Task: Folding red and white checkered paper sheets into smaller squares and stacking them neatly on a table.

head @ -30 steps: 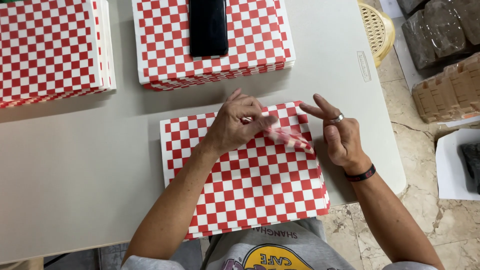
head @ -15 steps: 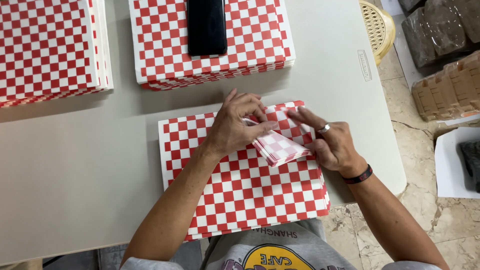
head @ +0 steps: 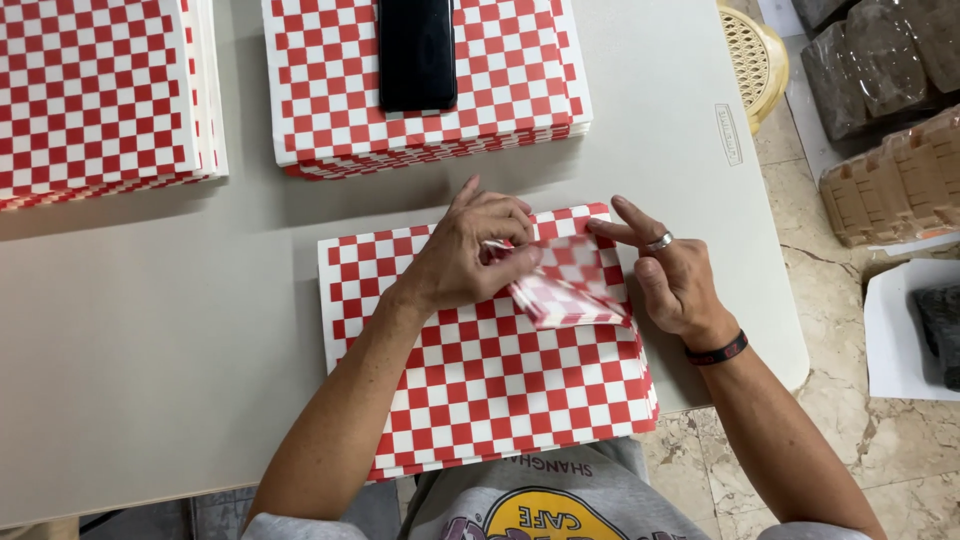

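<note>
A stack of red-and-white checked paper sheets lies in front of me on the grey table. The top sheet's far right corner is folded over into a flap. My left hand pinches and presses that flap near its upper edge. My right hand, wearing a ring and a black wristband, rests beside the flap with fingers spread, its index fingertip touching the sheet's far right corner.
Two more stacks of checked paper sit at the back, one at the far left and one in the middle with a black phone on top. Right of the table are a yellow wicker stool and wrapped bundles on the floor.
The folded corner has been drawn further toward me and flattened. My right hand closed onto it, then let go and spread its fingers; my left hand stayed on the fold.
</note>
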